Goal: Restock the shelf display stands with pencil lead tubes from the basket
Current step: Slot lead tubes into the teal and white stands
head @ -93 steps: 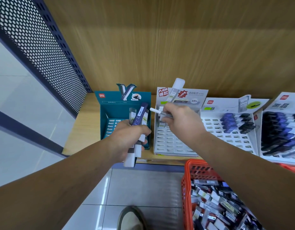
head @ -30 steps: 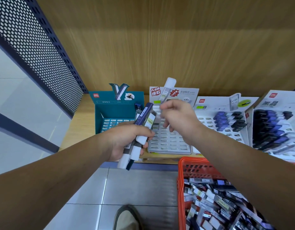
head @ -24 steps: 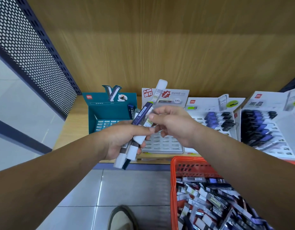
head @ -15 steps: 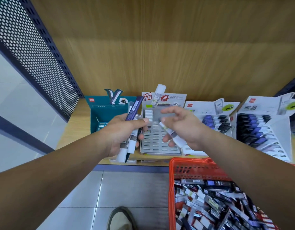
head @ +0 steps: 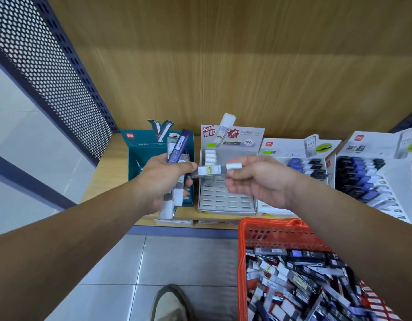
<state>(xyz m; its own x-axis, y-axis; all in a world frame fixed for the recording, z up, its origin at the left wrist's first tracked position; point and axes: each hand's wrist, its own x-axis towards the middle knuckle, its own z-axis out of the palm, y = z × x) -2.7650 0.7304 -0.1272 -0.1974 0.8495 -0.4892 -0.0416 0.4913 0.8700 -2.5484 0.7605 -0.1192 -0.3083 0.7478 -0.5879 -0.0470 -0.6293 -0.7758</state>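
**Pencil lead tube (head: 210,170) pinched by one end over the stands: slip and mis-slot risks**

The tube, clear-bodied with a white cap, lies level at the middle of the frame, between the two hands and above the white slotted cardboard display stand (head: 225,200). The right hand (head: 260,181) holds it by the capped end, thumb and fingers closed in a light pinch. Its other end reaches the thumb of the left hand (head: 159,181), though I cannot tell whether that thumb bears on it. The left hand's fingers are wrapped round an upright bundle of tubes (head: 178,148) — one dark purple, the rest clear — in front of the teal cardboard stand (head: 133,156).

The likeliest trouble, as I judge it, comes from the pinch sitting so near the cap. It lets the long body swing, or pulls the cap off, and the tube drops to the grey tiled floor (head: 177,256) or into the orange plastic basket (head: 269,228) at lower right. The bundle's lower ends stick out below the palm, so loosening that grip to help could spill several. The slots look narrow — a tilted entry may jam, or nudge the column of white-capped tubes (head: 210,156) at the stand's upper left. Similar stands sit side by side on the wooden shelf (head: 107,172), so a wrong slot is easy too.
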